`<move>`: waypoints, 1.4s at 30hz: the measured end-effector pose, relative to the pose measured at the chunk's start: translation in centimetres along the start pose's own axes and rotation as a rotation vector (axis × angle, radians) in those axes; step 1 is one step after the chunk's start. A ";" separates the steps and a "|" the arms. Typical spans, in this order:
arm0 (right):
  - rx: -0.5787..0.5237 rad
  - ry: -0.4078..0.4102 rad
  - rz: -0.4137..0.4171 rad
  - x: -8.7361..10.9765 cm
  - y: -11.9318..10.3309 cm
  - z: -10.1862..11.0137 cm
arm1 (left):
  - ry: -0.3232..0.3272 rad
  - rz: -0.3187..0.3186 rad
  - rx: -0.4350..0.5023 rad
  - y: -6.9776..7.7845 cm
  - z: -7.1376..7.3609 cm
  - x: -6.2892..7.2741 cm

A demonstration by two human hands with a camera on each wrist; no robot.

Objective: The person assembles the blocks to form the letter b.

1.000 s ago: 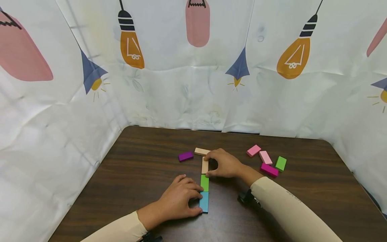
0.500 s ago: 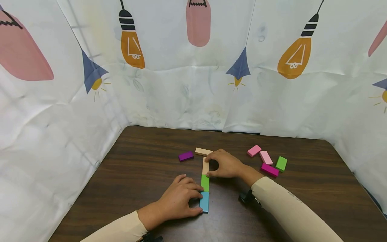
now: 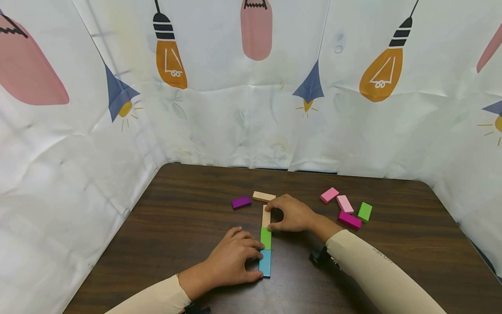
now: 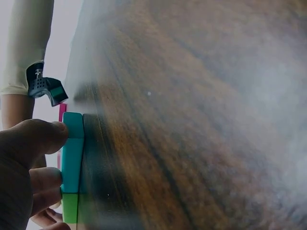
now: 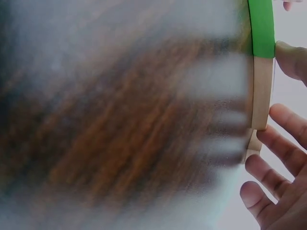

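Note:
A straight row on the dark table joins a blue block (image 3: 264, 264), a green block (image 3: 266, 238) and a plain wooden block (image 3: 266, 216) end to end. My left hand (image 3: 231, 257) holds the blue block from its left side, thumb at the near end and fingers by the green joint. In the left wrist view that thumb lies on the blue block (image 4: 72, 158). My right hand (image 3: 294, 213) spans the wooden block from the right, index finger at its far end, thumb by the green joint. Another wooden block (image 3: 264, 196) lies crosswise just beyond the row.
A purple block (image 3: 241, 202) lies left of the crosswise one. To the right sit two pink blocks (image 3: 329, 195), a magenta block (image 3: 350, 220) and a second green block (image 3: 364, 212). A printed white curtain (image 3: 235, 117) hangs behind the table (image 3: 176, 209).
The row has slid very slightly toward the person, and my right hand with it, so the gap to the crosswise wooden block is a little wider. My left hand looks nearly still.

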State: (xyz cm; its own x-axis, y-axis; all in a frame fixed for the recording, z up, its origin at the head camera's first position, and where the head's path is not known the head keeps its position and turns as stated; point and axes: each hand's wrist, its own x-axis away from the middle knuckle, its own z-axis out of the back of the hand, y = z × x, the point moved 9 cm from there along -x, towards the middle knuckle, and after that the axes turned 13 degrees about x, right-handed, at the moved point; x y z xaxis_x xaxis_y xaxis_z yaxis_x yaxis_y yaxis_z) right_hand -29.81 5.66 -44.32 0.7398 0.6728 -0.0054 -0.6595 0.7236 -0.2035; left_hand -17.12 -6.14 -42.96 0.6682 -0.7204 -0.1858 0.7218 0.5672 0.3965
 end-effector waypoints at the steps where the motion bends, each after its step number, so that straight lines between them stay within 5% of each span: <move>1: 0.000 -0.001 0.000 0.0 0.0 0.0 | -0.001 -0.001 0.001 0.0 0.0 0.0; 42: -0.042 -0.053 -0.059 0.2 0.0 0.4 | -0.015 0.010 0.019 0.1 -0.1 0.5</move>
State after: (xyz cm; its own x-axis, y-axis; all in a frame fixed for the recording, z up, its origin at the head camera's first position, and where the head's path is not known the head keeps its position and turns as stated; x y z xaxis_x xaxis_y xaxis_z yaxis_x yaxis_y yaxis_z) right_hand -29.69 5.87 -43.90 0.7684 0.6372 0.0597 -0.6079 0.7559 -0.2429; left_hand -16.65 -6.43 -43.08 0.6729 -0.7203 -0.1685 0.7112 0.5672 0.4153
